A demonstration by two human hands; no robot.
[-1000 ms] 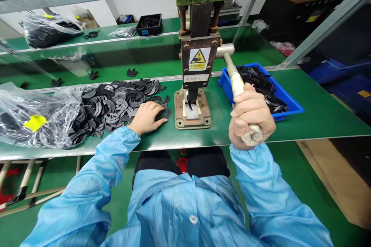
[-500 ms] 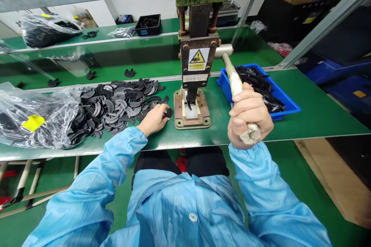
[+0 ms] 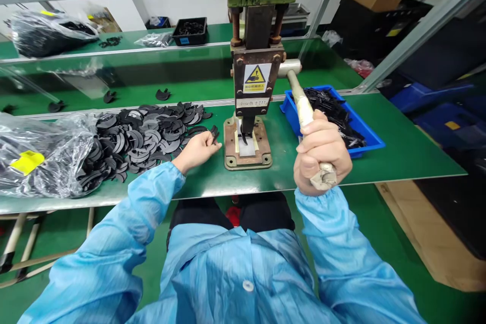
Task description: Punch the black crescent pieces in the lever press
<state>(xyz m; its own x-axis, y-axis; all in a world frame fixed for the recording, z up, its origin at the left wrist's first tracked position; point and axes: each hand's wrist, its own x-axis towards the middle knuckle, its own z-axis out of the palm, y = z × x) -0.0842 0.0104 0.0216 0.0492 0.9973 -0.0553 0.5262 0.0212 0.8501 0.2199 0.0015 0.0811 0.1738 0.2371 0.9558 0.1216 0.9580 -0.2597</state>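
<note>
Gripping the lever (image 3: pixel 301 101), the right hand (image 3: pixel 322 152) is clenched; the left hand (image 3: pixel 198 150) is curled beside the black parts (image 3: pixel 150 134), contents indiscernible. The press (image 3: pixel 250 97) stands between the 2 hands, nearer the left; the lever's axis runs rightward.

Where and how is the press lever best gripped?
Probably by the pale wrapped end of the lever, from the near side, right hand wrapped around it. The bar is rounded and slants from the press toward the person, putting that end farthest from the press; the right hand is closed there.
</note>
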